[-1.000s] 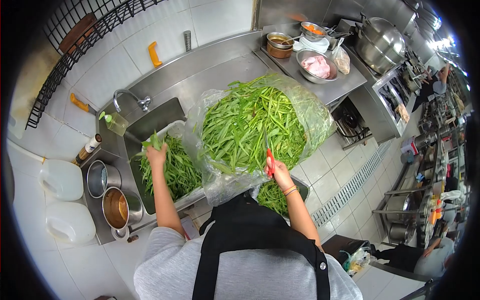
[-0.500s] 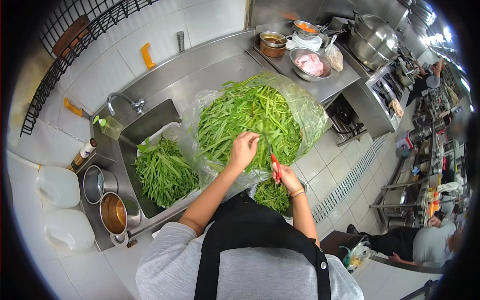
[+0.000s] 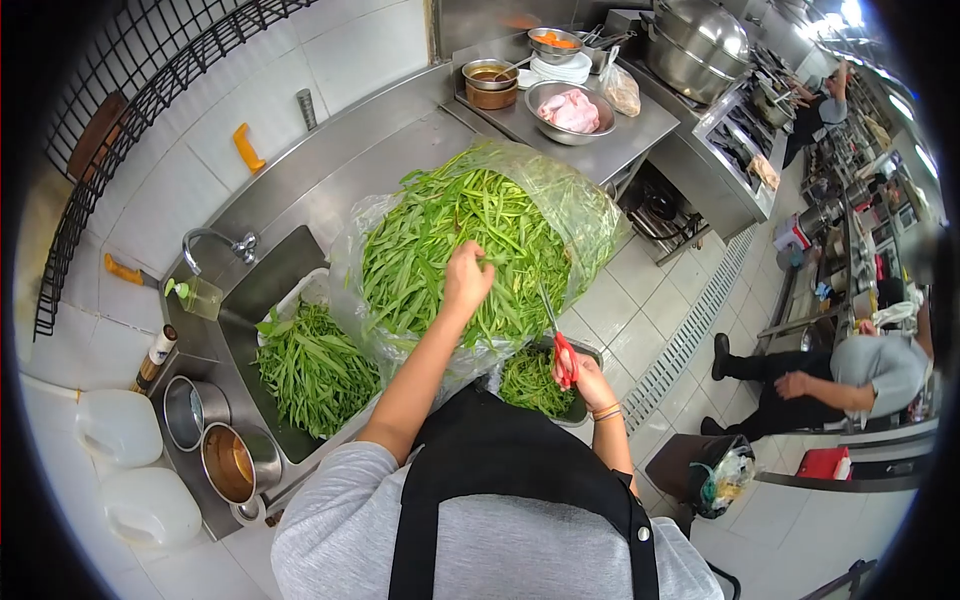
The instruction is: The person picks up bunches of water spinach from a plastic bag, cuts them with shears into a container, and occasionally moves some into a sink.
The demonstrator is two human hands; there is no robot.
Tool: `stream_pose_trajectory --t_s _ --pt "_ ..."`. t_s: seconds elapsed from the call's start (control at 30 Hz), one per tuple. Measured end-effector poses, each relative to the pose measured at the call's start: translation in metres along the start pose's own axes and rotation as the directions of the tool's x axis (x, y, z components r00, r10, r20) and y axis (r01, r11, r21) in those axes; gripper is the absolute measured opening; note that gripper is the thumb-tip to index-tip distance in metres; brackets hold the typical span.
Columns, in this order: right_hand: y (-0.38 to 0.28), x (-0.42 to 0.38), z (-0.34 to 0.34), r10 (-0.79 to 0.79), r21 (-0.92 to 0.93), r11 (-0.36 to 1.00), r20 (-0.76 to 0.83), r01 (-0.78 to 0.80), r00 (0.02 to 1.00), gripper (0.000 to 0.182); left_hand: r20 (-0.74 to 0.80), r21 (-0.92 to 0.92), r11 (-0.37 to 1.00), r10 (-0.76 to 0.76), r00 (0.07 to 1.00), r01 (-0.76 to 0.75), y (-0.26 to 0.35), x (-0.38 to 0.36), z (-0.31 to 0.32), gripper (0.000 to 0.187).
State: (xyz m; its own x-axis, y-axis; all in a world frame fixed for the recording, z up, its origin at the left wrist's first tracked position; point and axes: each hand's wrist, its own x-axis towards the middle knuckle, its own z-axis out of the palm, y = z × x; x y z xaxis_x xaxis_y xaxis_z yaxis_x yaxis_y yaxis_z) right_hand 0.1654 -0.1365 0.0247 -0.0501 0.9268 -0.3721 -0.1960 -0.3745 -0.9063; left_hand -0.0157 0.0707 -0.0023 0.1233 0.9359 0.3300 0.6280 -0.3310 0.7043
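A large clear plastic bag [image 3: 600,205] holds a heap of long leafy greens [image 3: 420,255] with narrow leaves and thin stems. Over the middle of that heap, my left hand [image 3: 466,282] has its fingers curled closed on some of the greens. Red-handled scissors [image 3: 565,362] are gripped in my right hand [image 3: 590,384], at the right side of the bag, with the blades pointing up and away over the greens. Below them, a dark bin [image 3: 580,408] contains cut green stems [image 3: 535,382]. More leafy greens [image 3: 320,365] fill a white basket in the sink.
Left of me is a metal sink [image 3: 290,255] with a faucet [image 3: 225,245] and two metal pots [image 3: 240,460]. A bowl of raw meat [image 3: 570,110] sits on the back counter. Two other people work at the right, one [image 3: 850,370] beside a trash bin [image 3: 690,465].
My view has turned slightly right. My hands have moved apart, the left away from the scissors' tips. The nearer co-worker at the right has changed posture.
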Motion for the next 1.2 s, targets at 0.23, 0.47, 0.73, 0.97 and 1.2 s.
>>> stream_pose_trajectory --t_s 0.23,0.47,0.73,0.97,1.2 --pt "-0.002 -0.001 0.004 0.005 -0.034 0.999 0.032 -0.004 0.999 0.036 0.172 -0.174 0.950 -0.231 0.957 0.261 -0.010 0.016 -0.065 0.025" --pt "-0.006 0.010 0.010 0.009 -0.074 0.997 0.087 -0.003 0.996 0.032 0.357 -0.342 0.797 -0.379 0.854 0.497 -0.048 -0.005 -0.080 0.040" --pt "-0.039 0.115 0.056 -0.563 -0.249 0.825 -0.290 0.507 0.774 0.039 0.397 -0.512 0.635 -0.422 0.815 0.578 -0.037 -0.060 -0.092 0.039" --pt "-0.044 0.198 0.061 -0.407 -0.112 0.913 -0.347 0.393 0.845 0.037 0.233 -0.196 0.827 -0.483 0.844 0.527 -0.002 -0.087 -0.148 0.030" --pt "-0.085 0.163 0.029 -0.327 -0.052 0.943 -0.322 0.329 0.888 0.032 0.609 -0.135 0.913 -0.230 0.759 0.385 0.046 -0.096 -0.180 0.032"
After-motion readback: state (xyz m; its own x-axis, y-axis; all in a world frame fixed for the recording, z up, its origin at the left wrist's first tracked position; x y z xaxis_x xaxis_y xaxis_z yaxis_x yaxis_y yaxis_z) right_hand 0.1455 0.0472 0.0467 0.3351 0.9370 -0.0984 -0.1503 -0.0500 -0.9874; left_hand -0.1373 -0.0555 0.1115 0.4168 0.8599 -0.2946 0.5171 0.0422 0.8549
